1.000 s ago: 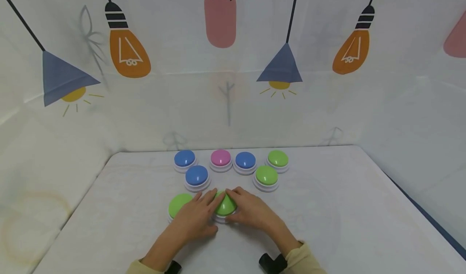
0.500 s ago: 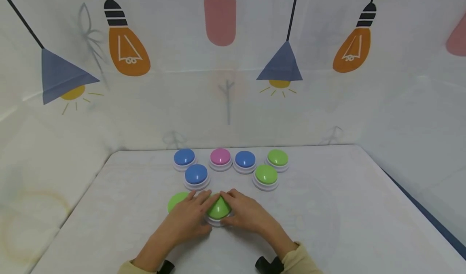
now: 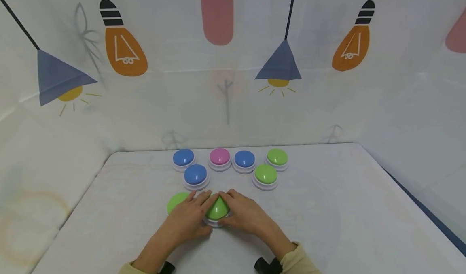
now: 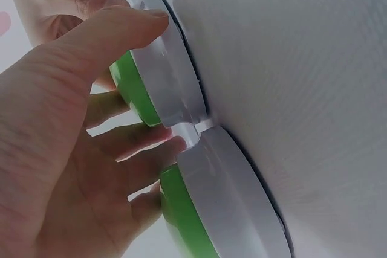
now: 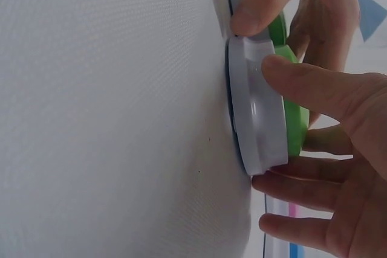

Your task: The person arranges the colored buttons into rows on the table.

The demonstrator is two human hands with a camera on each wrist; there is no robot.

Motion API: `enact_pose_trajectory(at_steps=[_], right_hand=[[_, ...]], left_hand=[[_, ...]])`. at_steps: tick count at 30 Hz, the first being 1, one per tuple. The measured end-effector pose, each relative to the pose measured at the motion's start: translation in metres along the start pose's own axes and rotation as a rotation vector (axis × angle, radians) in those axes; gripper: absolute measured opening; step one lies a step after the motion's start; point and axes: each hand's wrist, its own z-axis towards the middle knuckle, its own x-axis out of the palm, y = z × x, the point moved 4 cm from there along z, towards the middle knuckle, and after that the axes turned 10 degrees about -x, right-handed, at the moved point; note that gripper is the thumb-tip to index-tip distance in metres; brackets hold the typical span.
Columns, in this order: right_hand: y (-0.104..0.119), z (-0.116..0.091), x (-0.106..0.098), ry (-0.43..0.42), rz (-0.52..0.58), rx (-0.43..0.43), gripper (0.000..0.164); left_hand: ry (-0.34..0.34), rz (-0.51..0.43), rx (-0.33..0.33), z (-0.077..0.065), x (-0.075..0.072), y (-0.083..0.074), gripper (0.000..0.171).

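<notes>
A dome-topped green push button [image 3: 217, 210] with a white base stands on the white table between both hands. My left hand [image 3: 185, 219] holds its left side; in the left wrist view the thumb [image 4: 130, 28] lies on the white base and fingers reach into the gap beside another green push button [image 4: 224, 191]. That second button [image 3: 176, 201] is partly hidden behind the left hand in the head view and stands close to the first. From the right, my right hand [image 3: 245, 213] grips the first button, thumb [image 5: 302, 83] on the near side and fingers around the far side.
Behind the hands stand blue buttons [image 3: 195, 174] [image 3: 183, 157] [image 3: 244, 158], a pink button [image 3: 220, 157] and two green ones [image 3: 265, 174] [image 3: 277, 157]. The white table [image 3: 327, 209] ends at a cloth wall [image 3: 174, 100] printed with lamps.
Both hands have moved the first green button left and slightly nearer, closer to the second green one. Over the last half second it has hardly shifted.
</notes>
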Motion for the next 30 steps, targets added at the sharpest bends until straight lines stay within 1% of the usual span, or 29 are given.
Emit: enact_pose_trajectory(at_steps=[9,18,30], right_hand=[[-0.0002,-0.0014,-0.0022,-0.004,0.016,-0.001,0.072],[-0.0022,-0.0019,-0.0034,0.023,0.054,0.003,0.073],[-0.0052,-0.0026,-0.0059,0.046,0.069,-0.01,0.072]], left_hand=[[-0.006,-0.013,0.0,0.001,-0.002,-0.0018,0.084],[0.011,-0.007,-0.009,0.0011,-0.0019,-0.001,0.085],[-0.002,0.005,-0.004,0.0019,-0.0011,-0.0005,0.084]])
